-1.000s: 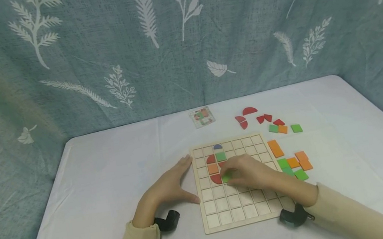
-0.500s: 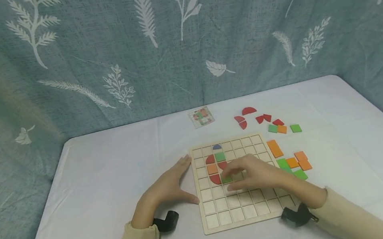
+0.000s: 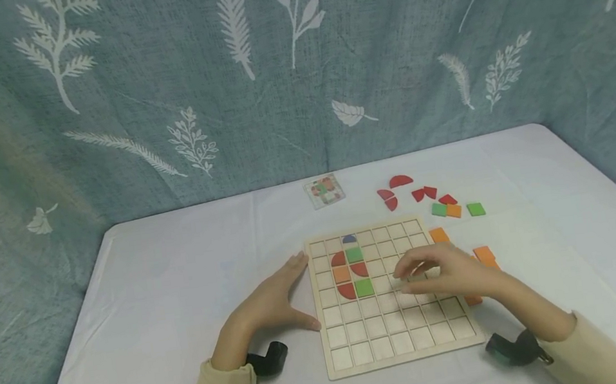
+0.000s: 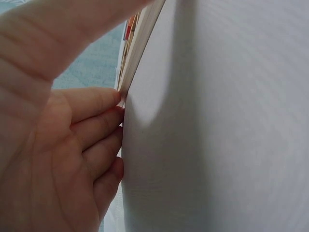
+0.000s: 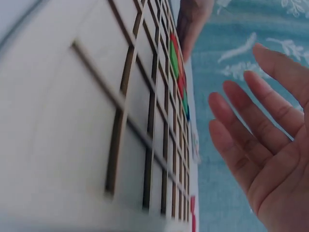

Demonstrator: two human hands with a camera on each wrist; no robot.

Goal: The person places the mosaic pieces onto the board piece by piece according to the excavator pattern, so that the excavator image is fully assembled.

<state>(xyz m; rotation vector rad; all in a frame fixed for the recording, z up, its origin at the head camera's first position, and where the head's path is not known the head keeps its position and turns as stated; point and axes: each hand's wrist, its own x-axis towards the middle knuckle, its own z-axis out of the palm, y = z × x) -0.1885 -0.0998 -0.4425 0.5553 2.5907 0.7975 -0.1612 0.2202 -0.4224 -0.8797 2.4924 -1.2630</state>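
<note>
A wooden grid board (image 3: 378, 327) lies on the white table. My left hand (image 3: 269, 302) rests at its left edge, fingers and thumb spread; in the left wrist view the fingertips (image 4: 116, 96) touch the board's side. Over the right half of the board hovers my right hand (image 3: 448, 272), its fingers loosely bent and holding nothing. In the board's upper left cells sit two green squares (image 3: 364, 288), an orange square (image 3: 341, 274), several red curved pieces (image 3: 347, 291) and a blue half-round piece (image 3: 349, 238).
Behind the board lies a small pattern card (image 3: 325, 190). Loose red pieces (image 3: 400, 180) are scattered at the back right, near green (image 3: 476, 209) and orange squares (image 3: 454, 211). More orange tiles (image 3: 484, 255) lie right of the board, partly hidden by my right hand. A leafy curtain (image 3: 271, 93) hangs behind.
My right hand has let go of the green square in the grid and moved right, uncovering it and the red piece above. My left hand has stayed at the board's edge.
</note>
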